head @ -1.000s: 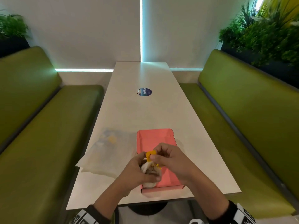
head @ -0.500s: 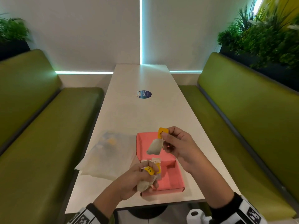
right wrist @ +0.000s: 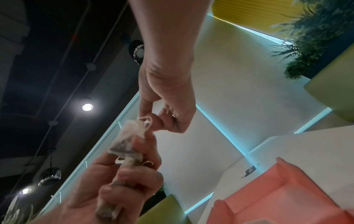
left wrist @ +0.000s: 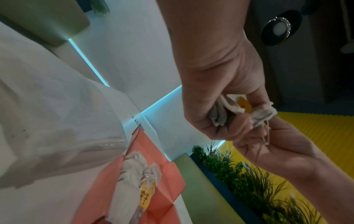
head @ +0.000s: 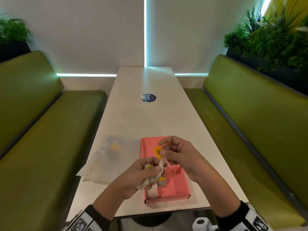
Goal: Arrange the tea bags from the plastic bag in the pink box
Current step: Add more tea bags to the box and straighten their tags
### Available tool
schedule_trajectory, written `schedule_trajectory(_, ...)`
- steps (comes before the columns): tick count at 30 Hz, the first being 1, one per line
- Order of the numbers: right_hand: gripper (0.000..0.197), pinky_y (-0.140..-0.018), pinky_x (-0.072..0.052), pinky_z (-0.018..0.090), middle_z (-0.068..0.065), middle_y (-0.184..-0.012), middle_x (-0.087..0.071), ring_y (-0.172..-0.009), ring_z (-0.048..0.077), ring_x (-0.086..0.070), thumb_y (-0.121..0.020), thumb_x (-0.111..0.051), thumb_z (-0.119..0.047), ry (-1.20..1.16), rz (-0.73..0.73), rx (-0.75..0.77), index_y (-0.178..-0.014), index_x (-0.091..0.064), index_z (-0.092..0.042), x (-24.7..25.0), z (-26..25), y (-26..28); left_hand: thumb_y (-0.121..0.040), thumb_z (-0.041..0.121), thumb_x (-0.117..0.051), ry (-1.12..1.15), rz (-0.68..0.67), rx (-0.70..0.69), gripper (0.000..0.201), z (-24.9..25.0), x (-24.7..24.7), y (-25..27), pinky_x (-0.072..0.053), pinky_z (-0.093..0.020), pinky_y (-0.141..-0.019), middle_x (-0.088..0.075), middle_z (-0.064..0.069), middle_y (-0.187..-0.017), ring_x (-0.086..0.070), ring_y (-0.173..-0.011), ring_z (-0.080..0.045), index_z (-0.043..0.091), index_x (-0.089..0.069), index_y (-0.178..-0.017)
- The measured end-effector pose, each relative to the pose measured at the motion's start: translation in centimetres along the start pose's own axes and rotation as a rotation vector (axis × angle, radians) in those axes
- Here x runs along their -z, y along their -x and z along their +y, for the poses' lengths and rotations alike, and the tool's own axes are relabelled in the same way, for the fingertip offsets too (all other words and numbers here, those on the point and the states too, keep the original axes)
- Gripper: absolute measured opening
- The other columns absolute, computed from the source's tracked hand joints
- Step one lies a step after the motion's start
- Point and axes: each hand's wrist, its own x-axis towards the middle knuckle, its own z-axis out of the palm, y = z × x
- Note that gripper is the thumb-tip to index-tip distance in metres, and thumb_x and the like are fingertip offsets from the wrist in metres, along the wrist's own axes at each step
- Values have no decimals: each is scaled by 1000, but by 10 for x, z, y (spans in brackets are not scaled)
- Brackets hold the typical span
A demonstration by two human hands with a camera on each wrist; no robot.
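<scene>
The open pink box (head: 176, 187) sits near the table's front edge, with a couple of tea bags (head: 154, 192) in its near-left corner. My left hand (head: 150, 169) hovers over the box's left side and grips a bunch of tea bags (left wrist: 220, 115) with yellow tags. My right hand (head: 162, 148) is just beyond it and pinches the string (right wrist: 147, 119) of the bunch's top tea bag (right wrist: 128, 136). A yellow tag (head: 157, 151) shows beside its thumb. The plastic bag (head: 108, 160) lies flat to the left of the box, with something yellow dimly visible inside.
A long white table (head: 146, 120) runs away from me, with a round blue sticker (head: 148, 98) at its middle. Green benches (head: 50, 130) flank both sides. Plants (head: 275, 40) stand behind the right bench.
Half a second ago my right hand held one tea bag by its tag over the box's far end. It has since come back to the left hand's bunch and pinches a string there.
</scene>
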Motion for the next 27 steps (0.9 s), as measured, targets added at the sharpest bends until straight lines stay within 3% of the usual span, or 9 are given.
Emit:
schedule_trajectory(3,16,-57,-40,21,-6,-88,-63,-59,10,-54,-82,-69,-17,96,161,-81,-97,-63,-18,2,5,0,-58,36,-79,-29,151,-66,23,-5,-4,-3,-29,-21,-45,-49,-4,-60,-37,-49,-12,21,-66,-69)
schedule_trajectory(6,17,-61,-41,28,-3,-82,-66,-64,12,-57,-81,-69,-30,91,111,-208,-90,-64,-17,4,9,3,-62,37,-79,-48,266,-119,26,-10,-2,-6,-28,-24,-47,-48,-7,-59,-36,-51,-16,18,-63,-71)
schedule_trajectory(10,7,-55,-46,20,-1,-66,-63,-59,9,-56,-78,-73,-7,220,-3,-71,-79,-66,-9,-1,5,10,-82,6,-70,-206,343,-162,12,-13,-3,-3,-33,-22,-44,-57,-5,-58,-45,-51,-14,15,-63,-78)
schedule_trajectory(15,16,-63,-44,21,-10,-69,-62,-58,3,-50,-81,-68,-12,761,468,110,-71,-62,-24,6,8,-1,-83,5,-68,-257,506,-179,19,-11,4,-1,-39,-20,-44,-57,11,-57,-46,-48,-3,18,-67,-98)
schedule_trajectory(16,15,-63,-44,21,-11,-69,-61,-57,2,-50,-81,-68,-13,800,415,123,-72,-63,-24,8,6,2,-84,6,-67,-252,543,-180,19,-10,7,-1,-39,-19,-44,-55,8,-58,-46,-49,-4,19,-68,-98)
schedule_trajectory(19,14,-60,-45,15,-13,-69,-63,-56,-3,-55,-77,-72,-8,643,-157,-23,-74,-68,-21,0,-4,11,-89,12,-61,-234,540,-194,12,-4,9,3,-37,-18,-42,-53,9,-53,-44,-51,-9,18,-69,-96)
schedule_trajectory(20,11,-60,-43,12,-13,-71,-63,-57,-4,-54,-78,-71,-9,699,-209,-39,-77,-69,-20,-1,-3,11,-90,14,-59,-241,505,-194,13,-1,7,4,-36,-17,-42,-53,11,-51,-43,-51,-10,16,-70,-97)
schedule_trajectory(23,4,-66,-39,12,-19,-72,-58,-66,-4,-52,-79,-70,-19,928,8,31,-83,-69,-22,-2,8,4,-90,18,-59,-350,341,-192,16,2,3,8,-37,-16,-45,-58,15,-53,-44,-49,-5,21,-69,-102)
schedule_trajectory(27,4,-60,-41,9,-13,-73,-61,-63,-6,-54,-77,-73,-19,767,-77,24,-79,-70,-19,-4,14,4,-85,8,-66,-472,152,-143,26,2,0,9,-41,-8,-52,-66,20,-65,-56,-56,4,23,-66,-106)
